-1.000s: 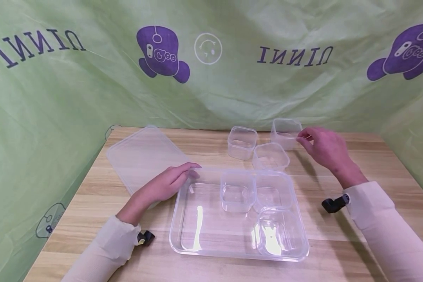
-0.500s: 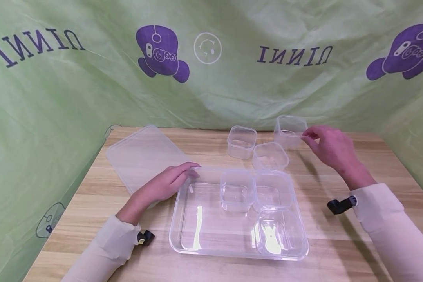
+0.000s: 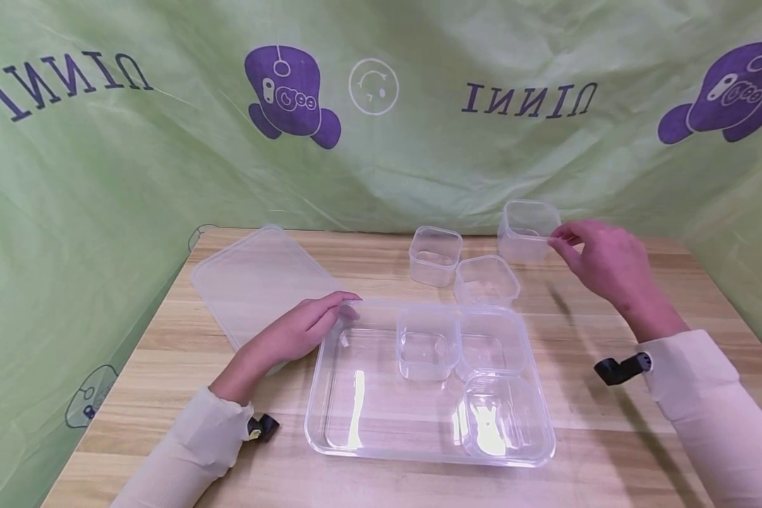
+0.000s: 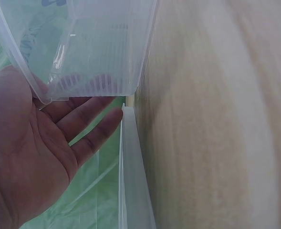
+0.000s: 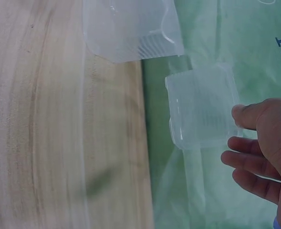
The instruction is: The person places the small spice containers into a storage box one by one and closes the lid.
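Observation:
My right hand (image 3: 606,259) pinches the rim of a small clear plastic container (image 3: 523,243) between thumb and fingers. That container hangs upright at the back of the table, clear of the wood in the right wrist view. My left hand (image 3: 305,328) grips the back left corner of a large clear rectangular container (image 3: 330,448), its fingers reaching round behind the wall (image 4: 83,95). Inside the large one, three small square containers fill the right part: one at back middle (image 3: 428,363), one at back right (image 3: 508,360) and one at front right (image 3: 527,423).
Two more small containers stand behind the large one, one farther back (image 3: 434,257) and one close to its rim (image 3: 485,279). A flat translucent lid (image 3: 260,275) lies at the back left. The wooden table (image 3: 178,367) meets a printed green cloth (image 3: 381,183) behind it.
My right hand has lifted the small container and carried it up and to the right, away from the other small ones. My left hand has stayed at the corner.

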### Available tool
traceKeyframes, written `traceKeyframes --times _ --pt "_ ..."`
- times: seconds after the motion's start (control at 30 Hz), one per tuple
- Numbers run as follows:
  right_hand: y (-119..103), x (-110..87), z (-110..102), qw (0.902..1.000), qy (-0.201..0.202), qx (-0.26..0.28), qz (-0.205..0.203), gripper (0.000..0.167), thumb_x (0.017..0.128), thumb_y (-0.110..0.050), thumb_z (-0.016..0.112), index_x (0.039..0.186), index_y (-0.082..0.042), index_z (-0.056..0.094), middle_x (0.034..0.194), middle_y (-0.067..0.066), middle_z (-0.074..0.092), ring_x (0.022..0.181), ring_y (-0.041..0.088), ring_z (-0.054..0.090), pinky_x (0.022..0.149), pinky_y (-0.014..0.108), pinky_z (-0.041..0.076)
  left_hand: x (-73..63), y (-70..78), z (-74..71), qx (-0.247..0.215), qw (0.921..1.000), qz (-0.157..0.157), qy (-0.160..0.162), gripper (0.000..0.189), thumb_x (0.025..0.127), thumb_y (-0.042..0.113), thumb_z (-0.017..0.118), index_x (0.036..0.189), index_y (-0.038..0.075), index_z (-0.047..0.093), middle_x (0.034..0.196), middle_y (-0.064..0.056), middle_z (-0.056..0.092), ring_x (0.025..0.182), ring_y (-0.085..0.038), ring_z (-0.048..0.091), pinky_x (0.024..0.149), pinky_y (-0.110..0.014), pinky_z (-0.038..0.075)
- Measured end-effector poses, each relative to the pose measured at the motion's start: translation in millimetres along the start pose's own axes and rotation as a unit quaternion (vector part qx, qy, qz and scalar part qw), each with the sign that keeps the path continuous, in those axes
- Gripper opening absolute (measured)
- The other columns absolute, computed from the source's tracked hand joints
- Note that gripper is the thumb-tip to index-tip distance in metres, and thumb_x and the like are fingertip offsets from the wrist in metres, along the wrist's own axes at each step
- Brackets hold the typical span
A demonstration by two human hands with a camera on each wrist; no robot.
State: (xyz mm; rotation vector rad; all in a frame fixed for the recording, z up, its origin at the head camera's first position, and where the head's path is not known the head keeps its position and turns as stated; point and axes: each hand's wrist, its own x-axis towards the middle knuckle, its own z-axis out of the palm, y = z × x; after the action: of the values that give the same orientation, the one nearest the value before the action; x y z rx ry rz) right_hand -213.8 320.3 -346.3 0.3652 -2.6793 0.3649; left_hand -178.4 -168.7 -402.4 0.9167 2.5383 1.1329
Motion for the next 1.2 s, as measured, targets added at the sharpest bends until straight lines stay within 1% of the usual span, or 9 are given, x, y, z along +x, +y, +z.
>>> traceKeyframes --times 0.2,0.37,0.5,0.67,0.87,1.0,1.13,1.2 --pt "-4 1.4 -11 0.9997 0.024 -0.002 0.004 0.015 0.099 -0.026 0.072 0.105 -0.013 0.076 0.1 0.014 0.075 0.069 0.032 0.066 0.047 0.043 0.04 -1.1 0.5 -1.0 0.002 1.0 0.0 0.001 0.04 0.112 0.013 0.031 0.142 0.011 0.056 0.119 -0.004 0.072 0.124 -0.023 0.061 0.112 -0.045 0.04" --pt "-8 1.7 -19 0.9987 0.05 -0.003 -0.004 0.014 0.097 -0.025 0.074 0.104 -0.013 0.076 0.104 0.014 0.074 0.075 0.034 0.067 0.051 0.047 0.042 -1.1 0.3 -0.6 0.005 1.0 -0.001 0.001 0.04 0.111 0.012 0.031 0.142 0.012 0.056 0.119 -0.003 0.072 0.125 -0.022 0.061 0.112 -0.045 0.04" --pt "-14 -0.7 -24 0.9977 0.067 -0.005 -0.012 0.013 0.096 -0.024 0.076 0.103 -0.013 0.076 0.105 0.012 0.075 0.079 0.034 0.068 0.053 0.048 0.043 -0.8 0.3 -0.7 0.002 1.0 -0.001 0.0 0.04 0.111 0.012 0.031 0.143 0.012 0.056 0.119 -0.002 0.072 0.124 -0.022 0.061 0.112 -0.045 0.04" --pt "-20 -2.9 -29 0.9968 0.078 -0.007 -0.014 0.014 0.095 -0.024 0.076 0.104 -0.013 0.076 0.102 0.012 0.074 0.077 0.035 0.068 0.051 0.048 0.042 -0.3 0.4 -0.3 -0.001 1.0 0.001 -0.001 0.041 0.111 0.011 0.03 0.142 0.011 0.056 0.119 -0.003 0.072 0.124 -0.022 0.061 0.112 -0.045 0.04" --pt "-29 -3.6 -35 0.9936 0.109 -0.01 -0.027 0.014 0.093 -0.022 0.078 0.104 -0.012 0.077 0.099 0.008 0.074 0.071 0.032 0.067 0.049 0.045 0.039 -0.3 0.5 -0.1 0.003 1.0 0.003 0.001 0.04 0.112 0.012 0.031 0.142 0.009 0.056 0.119 -0.004 0.072 0.124 -0.023 0.061 0.112 -0.045 0.04" --pt "-36 -4.2 -40 0.9911 0.127 -0.009 -0.039 0.014 0.093 -0.021 0.078 0.104 -0.012 0.077 0.098 0.006 0.075 0.067 0.029 0.066 0.051 0.043 0.04 -0.1 0.3 -0.1 0.001 1.0 0.004 0.002 0.04 0.112 0.013 0.031 0.142 0.009 0.056 0.119 -0.004 0.072 0.125 -0.023 0.061 0.112 -0.045 0.04" --pt "-43 -7.3 -45 0.9898 0.134 -0.008 -0.049 0.014 0.093 -0.02 0.077 0.105 -0.012 0.077 0.097 0.005 0.074 0.07 0.027 0.066 0.054 0.042 0.041 0.2 0.0 -0.1 0.0 1.0 0.002 0.001 0.04 0.112 0.012 0.03 0.142 0.009 0.056 0.119 -0.004 0.072 0.125 -0.022 0.06 0.112 -0.045 0.04" --pt "-46 -9.7 -47 0.9893 0.136 -0.008 -0.053 0.013 0.093 -0.019 0.077 0.104 -0.012 0.076 0.097 0.005 0.073 0.069 0.026 0.065 0.054 0.042 0.041 0.3 -0.2 0.1 -0.001 1.0 0.001 -0.001 0.04 0.111 0.012 0.03 0.142 0.01 0.056 0.119 -0.004 0.072 0.125 -0.022 0.06 0.112 -0.045 0.04"
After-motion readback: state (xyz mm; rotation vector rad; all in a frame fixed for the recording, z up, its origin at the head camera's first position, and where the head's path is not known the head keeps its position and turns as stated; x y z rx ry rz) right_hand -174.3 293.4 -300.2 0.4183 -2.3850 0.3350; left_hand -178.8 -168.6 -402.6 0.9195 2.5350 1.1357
